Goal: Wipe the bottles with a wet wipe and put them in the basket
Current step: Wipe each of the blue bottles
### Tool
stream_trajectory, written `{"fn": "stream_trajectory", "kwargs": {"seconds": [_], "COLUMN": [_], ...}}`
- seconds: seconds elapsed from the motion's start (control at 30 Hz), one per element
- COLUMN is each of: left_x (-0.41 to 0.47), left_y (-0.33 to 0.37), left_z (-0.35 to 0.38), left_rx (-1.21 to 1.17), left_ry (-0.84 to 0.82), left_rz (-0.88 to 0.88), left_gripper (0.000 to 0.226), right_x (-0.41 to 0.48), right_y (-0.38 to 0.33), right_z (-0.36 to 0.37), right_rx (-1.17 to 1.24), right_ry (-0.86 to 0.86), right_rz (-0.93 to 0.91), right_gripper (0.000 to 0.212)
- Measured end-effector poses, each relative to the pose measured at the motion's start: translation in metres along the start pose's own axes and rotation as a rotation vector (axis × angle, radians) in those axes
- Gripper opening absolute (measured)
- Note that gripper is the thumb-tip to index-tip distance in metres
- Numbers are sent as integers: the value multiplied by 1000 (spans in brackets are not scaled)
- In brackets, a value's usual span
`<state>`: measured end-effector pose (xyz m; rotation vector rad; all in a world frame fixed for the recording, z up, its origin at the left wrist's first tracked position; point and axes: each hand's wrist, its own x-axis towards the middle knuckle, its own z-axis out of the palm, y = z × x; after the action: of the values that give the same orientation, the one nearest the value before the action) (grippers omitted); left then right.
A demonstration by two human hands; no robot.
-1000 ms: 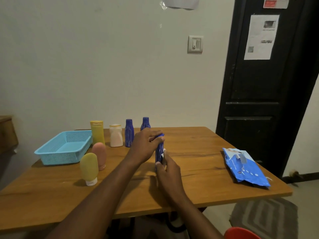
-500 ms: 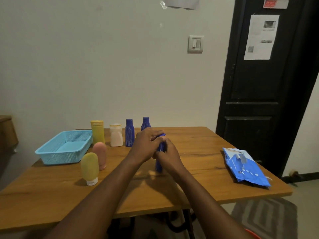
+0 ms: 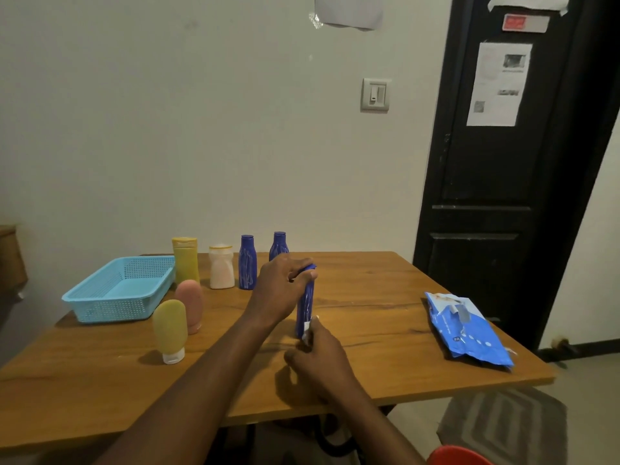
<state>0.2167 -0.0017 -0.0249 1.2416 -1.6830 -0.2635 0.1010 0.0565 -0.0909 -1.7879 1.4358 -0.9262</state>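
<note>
This looks like a room in a home. A plain wooden desk (image 3: 369, 297) stands against a bare painted wall (image 3: 167, 129) with a household light switch (image 3: 375, 95). Just right of the desk is a black panelled door (image 3: 486, 179) with a printed sheet (image 3: 498, 83) taped to it. A patterned rug (image 3: 503, 421) lies on the pale floor (image 3: 416, 424) by the desk's near right corner. Toiletry bottles (image 3: 247, 262) line the far edge, a plastic basket (image 3: 77, 298) sits at the left edge, and a wipes pack (image 3: 466, 327) lies near the right edge.
</note>
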Motion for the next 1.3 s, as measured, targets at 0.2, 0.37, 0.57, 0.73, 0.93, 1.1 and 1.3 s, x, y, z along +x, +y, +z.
{"fn": "stream_trajectory", "kwargs": {"seconds": [0.2, 0.37, 0.57, 0.73, 0.93, 1.1, 1.3], "left_x": [-1, 1, 3, 3, 3, 4, -1], "left_y": [3, 5, 1, 0, 0, 0, 0], "left_z": [0, -3, -2, 0, 0, -4, -6], "left_rx": [-16, 2, 5, 2, 2, 23, -4], "left_ry": [7, -11, -17, -13, -17, -2, -6], "left_rz": [-1, 3, -22, -31, -29, -33, -32], "left_gripper": [34, 32, 35, 36, 35, 35, 36], "right_x": [-12, 6, 30, 21, 7, 29, 37], "right_y": [-29, -41, -20, 6, -19, -29, -6], "right_z": [16, 18, 10, 15, 17, 4, -5], "right_rx": [187, 35, 143, 175, 320, 284, 208], "right_ry": [77, 190, 145, 74, 167, 170, 21], "right_rz": [-94, -160, -7, 54, -81, -128, 14], "right_gripper": [103, 104, 98, 80, 101, 104, 65]}}
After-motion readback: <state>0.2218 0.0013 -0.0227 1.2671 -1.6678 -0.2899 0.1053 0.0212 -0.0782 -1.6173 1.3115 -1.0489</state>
